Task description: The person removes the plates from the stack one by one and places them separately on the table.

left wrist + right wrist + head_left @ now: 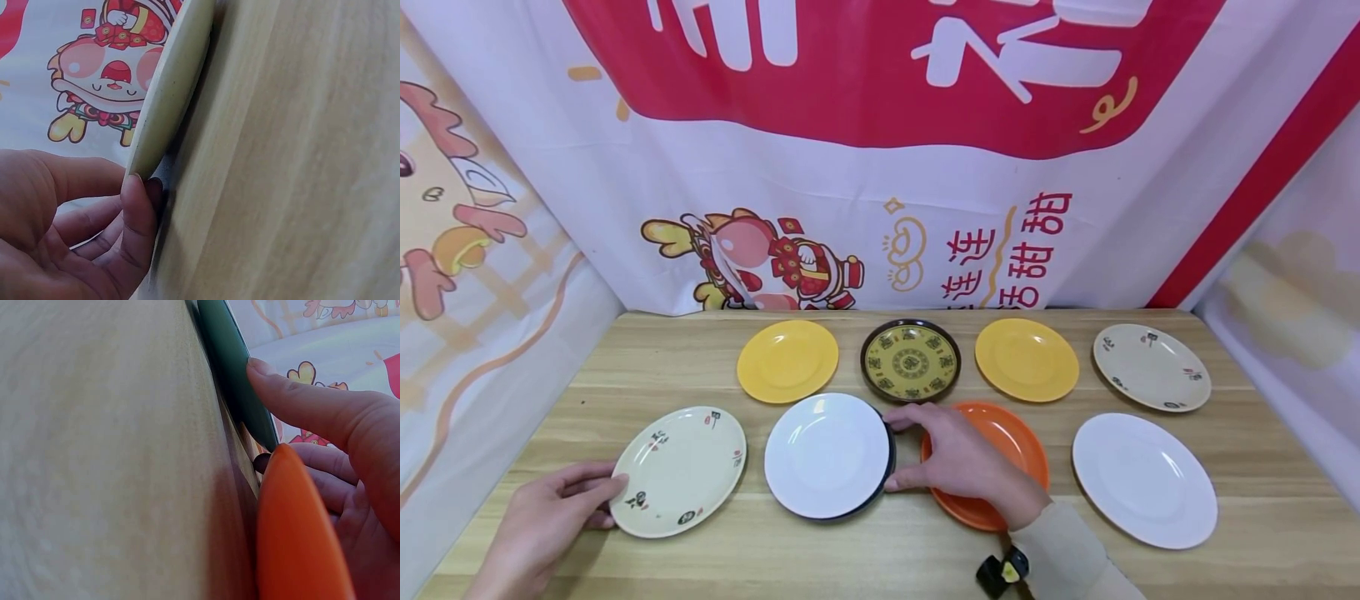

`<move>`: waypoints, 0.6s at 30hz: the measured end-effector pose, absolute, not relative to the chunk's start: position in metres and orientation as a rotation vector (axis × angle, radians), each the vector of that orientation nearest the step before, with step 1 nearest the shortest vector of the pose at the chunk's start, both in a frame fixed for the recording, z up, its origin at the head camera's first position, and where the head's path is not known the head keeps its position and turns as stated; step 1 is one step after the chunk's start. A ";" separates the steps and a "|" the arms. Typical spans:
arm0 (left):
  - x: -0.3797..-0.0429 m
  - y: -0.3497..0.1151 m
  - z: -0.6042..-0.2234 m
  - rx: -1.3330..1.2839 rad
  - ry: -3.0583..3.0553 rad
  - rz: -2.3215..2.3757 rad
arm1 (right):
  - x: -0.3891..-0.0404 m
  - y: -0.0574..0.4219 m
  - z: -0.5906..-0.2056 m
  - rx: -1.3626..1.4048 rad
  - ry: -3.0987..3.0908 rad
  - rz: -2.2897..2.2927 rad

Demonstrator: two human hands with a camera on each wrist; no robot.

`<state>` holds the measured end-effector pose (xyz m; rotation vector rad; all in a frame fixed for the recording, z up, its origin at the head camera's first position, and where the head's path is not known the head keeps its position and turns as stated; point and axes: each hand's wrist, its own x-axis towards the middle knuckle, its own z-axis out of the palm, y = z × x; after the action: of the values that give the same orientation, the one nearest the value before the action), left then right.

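Observation:
At the left, my left hand [553, 512] pinches the near-left rim of a cream plate [681, 471] with small dark and red markings. In the left wrist view, its thumb and fingers hold the edge of this cream plate [172, 87] low over the wood. My right hand [966, 458] is at the right rim of a white plate [827, 454], thumb and fingers spread along it. A dark edge shows beneath that plate; the right wrist view shows a dark green side [234, 369] with the thumb against it. An orange plate [1026, 450] lies under the right hand, partly hidden.
Along the back lie a yellow plate [787, 361], a dark-rimmed patterned plate [910, 362], another yellow plate [1027, 359] and a marked cream plate [1152, 367]. Another white plate [1145, 481] sits at right. Printed cloth [880, 192] hangs behind the wooden table [805, 558].

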<state>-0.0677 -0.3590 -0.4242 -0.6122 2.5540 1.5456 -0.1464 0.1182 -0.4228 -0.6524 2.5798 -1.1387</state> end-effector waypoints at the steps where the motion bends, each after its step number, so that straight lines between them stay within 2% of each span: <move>1: -0.068 -0.359 -0.424 -0.612 2.560 1.522 | -0.146 0.118 -0.423 -0.652 2.580 -1.138; 18: -0.071 -0.359 -0.415 -0.645 2.589 1.306 | -0.146 0.118 -0.422 -0.639 2.574 -1.147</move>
<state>-0.0714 -0.3594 -0.4146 -0.6454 2.5890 1.3063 -0.1464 0.1181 -0.4225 -0.6394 2.5742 -1.1472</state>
